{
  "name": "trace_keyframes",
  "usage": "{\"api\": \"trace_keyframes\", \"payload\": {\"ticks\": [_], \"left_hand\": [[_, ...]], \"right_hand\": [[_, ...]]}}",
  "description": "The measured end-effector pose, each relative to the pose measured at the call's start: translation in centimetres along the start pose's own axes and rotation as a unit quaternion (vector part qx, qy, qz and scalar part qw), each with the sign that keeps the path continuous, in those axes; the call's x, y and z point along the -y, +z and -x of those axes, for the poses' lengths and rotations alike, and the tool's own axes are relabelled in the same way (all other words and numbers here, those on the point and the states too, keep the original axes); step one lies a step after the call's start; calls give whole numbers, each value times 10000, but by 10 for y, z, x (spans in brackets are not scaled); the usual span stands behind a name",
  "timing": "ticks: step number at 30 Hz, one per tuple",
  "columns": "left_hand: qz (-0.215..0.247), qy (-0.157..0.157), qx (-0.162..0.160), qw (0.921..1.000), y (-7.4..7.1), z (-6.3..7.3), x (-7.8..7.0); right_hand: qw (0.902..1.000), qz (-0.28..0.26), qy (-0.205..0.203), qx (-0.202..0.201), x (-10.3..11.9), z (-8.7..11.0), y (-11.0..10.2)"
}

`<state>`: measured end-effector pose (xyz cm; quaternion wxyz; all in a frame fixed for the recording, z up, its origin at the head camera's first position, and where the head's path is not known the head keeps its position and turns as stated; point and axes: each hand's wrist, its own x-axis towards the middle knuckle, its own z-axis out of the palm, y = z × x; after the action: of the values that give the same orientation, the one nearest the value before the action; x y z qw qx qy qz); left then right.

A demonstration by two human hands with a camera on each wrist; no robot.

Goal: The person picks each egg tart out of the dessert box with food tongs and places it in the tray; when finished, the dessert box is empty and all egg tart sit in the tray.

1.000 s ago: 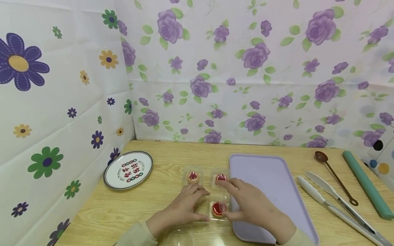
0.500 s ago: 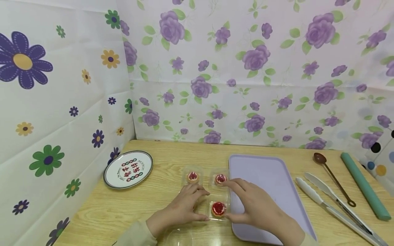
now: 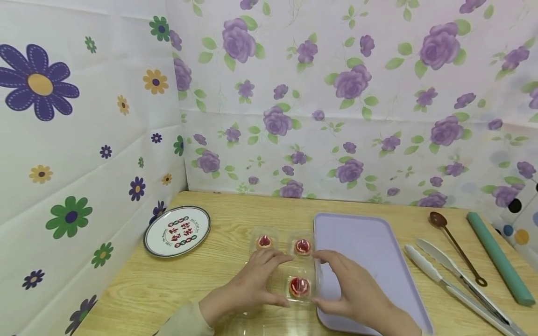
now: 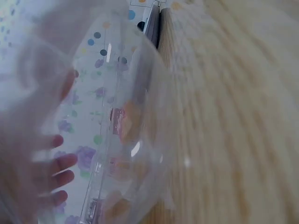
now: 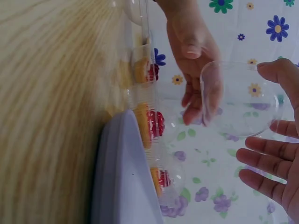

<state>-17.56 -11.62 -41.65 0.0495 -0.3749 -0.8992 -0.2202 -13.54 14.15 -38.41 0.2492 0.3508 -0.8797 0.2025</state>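
Several small tarts with glossy red tops sit in clear plastic boxes on the wooden table. In the head view, the near tart (image 3: pixel 299 286) lies between both hands, and the far left tart (image 3: pixel 264 241) and far right tart (image 3: pixel 302 246) stand beyond. A clear plastic lid (image 5: pixel 245 109) is up above the boxes. My right hand (image 3: pixel 357 289) grips its right side between thumb and index finger, other fingers spread in the right wrist view. My left hand (image 3: pixel 248 284) holds the opposite side, its fingers partly seen through the plastic.
A lilac tray (image 3: pixel 370 261) lies right of the boxes. Beyond it are tongs (image 3: pixel 454 280), a brown ladle (image 3: pixel 458 247) and a green roll (image 3: pixel 500 259). At the left stands a plate (image 3: pixel 177 232). Another clear plastic piece (image 3: pixel 245 324) lies below my left wrist.
My right hand has shifted slightly right and towards me, its index finger moving off the far right tart. My left hand has stayed nearly still.
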Motion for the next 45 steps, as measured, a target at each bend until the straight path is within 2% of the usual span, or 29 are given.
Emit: {"api": "trace_keyframes", "payload": {"ticks": [6, 14, 19, 22, 25, 29, 32, 39, 42, 45], "left_hand": [[-155, 578, -533, 9968, -4, -2, -13], [-200, 1301, -1170, 9844, -5, 0, -22], [-362, 1621, -1531, 9741, -7, 3, -24], [-399, 1567, -1500, 9754, -9, 6, -25], [-384, 1333, -1256, 9823, -9, 11, -27], [-480, 1197, -1013, 9865, -8, 17, -31], [-625, 1310, -996, 9844, -6, 21, -30], [-907, 1597, -1182, 9758, 1, 27, -26], [-874, 1583, -1100, 9773, 4, 29, -24], [-807, 1547, -931, 9802, 6, 32, -22]], "right_hand": [[9980, -575, -58, -243, -1, 7, 3], [9913, -1305, 9, -180, 2, 16, 6], [9890, -1467, 15, -171, 2, 20, 9], [9890, -1470, -26, -144, 2, 24, 13], [9886, -1501, -42, -65, 1, 29, 16], [9861, -1648, -42, 178, -1, 35, 18], [9815, -1840, 51, 534, -2, 38, 18], [9697, -2049, 262, 1302, -6, 40, 20], [9634, -2105, 479, 1591, -7, 41, 21], [9665, -1825, 409, 1757, -6, 41, 23]]}}
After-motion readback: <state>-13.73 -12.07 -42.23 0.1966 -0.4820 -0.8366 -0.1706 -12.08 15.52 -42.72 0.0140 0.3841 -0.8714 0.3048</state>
